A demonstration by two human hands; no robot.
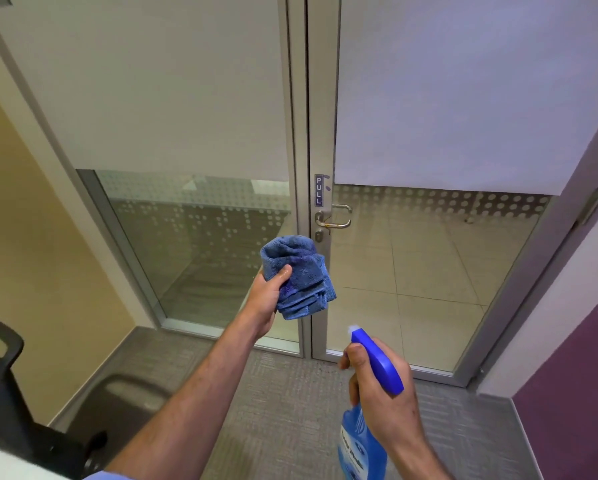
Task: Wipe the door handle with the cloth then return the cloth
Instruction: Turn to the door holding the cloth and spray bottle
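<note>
While the left hand (268,296) grips the bunched cloth (299,277), the right hand (387,403) clasps a spray bottle (363,441).

Handle (333,216) sits on the door (320,133), cloth (299,277) just below-left, bottle (366,410) lower right, chair (10,393) far left.

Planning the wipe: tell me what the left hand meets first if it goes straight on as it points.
Probably the door frame just below the handle; the cloth in the left hand would touch first. Nothing visible lies between, though depth is unclear.
</note>
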